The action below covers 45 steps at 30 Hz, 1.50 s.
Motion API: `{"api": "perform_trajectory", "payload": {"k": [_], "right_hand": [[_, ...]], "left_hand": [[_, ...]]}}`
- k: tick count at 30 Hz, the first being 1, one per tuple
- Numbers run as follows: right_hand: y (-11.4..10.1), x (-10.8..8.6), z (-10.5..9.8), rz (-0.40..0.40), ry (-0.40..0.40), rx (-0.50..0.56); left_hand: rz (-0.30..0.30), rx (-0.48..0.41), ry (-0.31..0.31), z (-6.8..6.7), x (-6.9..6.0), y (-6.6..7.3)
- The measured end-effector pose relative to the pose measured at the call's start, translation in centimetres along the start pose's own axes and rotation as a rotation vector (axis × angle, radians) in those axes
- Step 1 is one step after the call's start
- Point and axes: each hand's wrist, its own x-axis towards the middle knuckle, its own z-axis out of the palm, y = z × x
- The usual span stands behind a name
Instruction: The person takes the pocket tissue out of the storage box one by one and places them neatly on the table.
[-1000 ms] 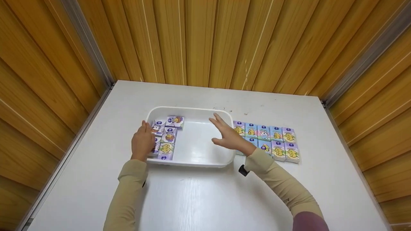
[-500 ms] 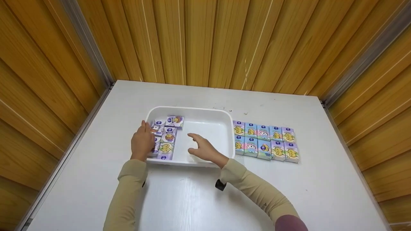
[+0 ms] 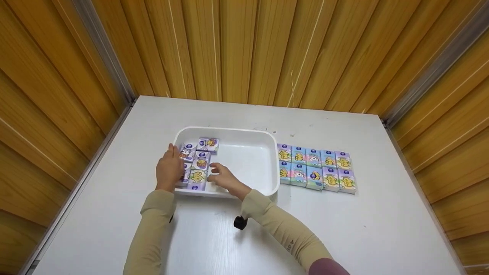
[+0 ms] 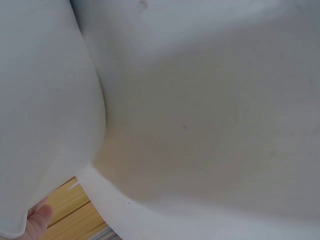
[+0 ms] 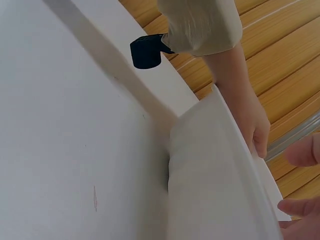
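Observation:
A white plastic tub [image 3: 244, 194] holds several purple tissue packs [image 3: 201, 160] along its left side. My left hand [image 3: 169, 168] grips the tub's left rim and covers part of the nearest packs. In the right wrist view, that left hand [image 5: 250, 117] appears over the far rim. My right hand [image 3: 226, 178] is inside the tub, just right of the front purple pack [image 3: 198, 177], with nothing held. Its thumb and fingers [image 5: 302, 150] stand apart in the right wrist view. Whether its fingertips touch the pack, I cannot tell.
Right of the tub, several tissue packs [image 3: 314, 177] lie in two rows on the white table [image 3: 214, 244]. Wood-patterned walls [image 3: 244, 53] rise behind the table and at both sides.
My right hand has moved left across the tub, from its right side to beside the purple packs. The left hand, the tub and the packs have stayed put.

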Motion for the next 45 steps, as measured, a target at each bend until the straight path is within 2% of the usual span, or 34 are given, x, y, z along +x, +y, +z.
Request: {"api": "perform_trajectory", "payload": {"k": [3, 6, 10, 15, 21, 26, 31, 35, 41, 45], "right_hand": [[0.1, 0.6, 0.7, 0.057, -0.005, 0.046], [0.3, 1.2, 1.1, 0.087, 0.012, 0.049], [0.6, 2.0, 1.7, 0.064, 0.036, 0.058], [0.9, 2.6, 2.0, 0.018, -0.040, 0.084], [1.0, 2.6, 1.9, -0.042, -0.105, 0.018], [1.1, 2.5, 1.8, -0.018, -0.077, -0.046], [1.1, 2.5, 1.8, 0.011, -0.045, -0.072], [1.2, 2.6, 1.7, 0.003, 0.009, -0.166], [1.3, 2.6, 1.1, -0.038, 0.118, -0.407], [1.4, 2.4, 0.5, -0.006, 0.123, -0.479]], "left_hand": [[-0.008, -0.006, -0.012, 0.1, 0.0, 0.0], [-0.015, -0.002, -0.021, 0.1, 0.0, 0.1], [-0.010, 0.010, -0.004, 0.0, -0.1, 0.2], [-0.015, 0.014, -0.015, -0.1, -0.1, 0.2], [-0.015, 0.011, -0.012, 0.0, 0.1, 0.2], [-0.006, 0.007, 0.004, 0.1, 0.1, 0.1], [-0.018, 0.010, -0.022, 0.0, 0.1, 0.1], [-0.028, -0.014, -0.034, 0.0, 0.1, 0.2], [-0.009, -0.013, -0.013, 0.0, 0.0, 0.1], [-0.004, -0.011, 0.006, 0.0, 0.1, 0.1]]}}
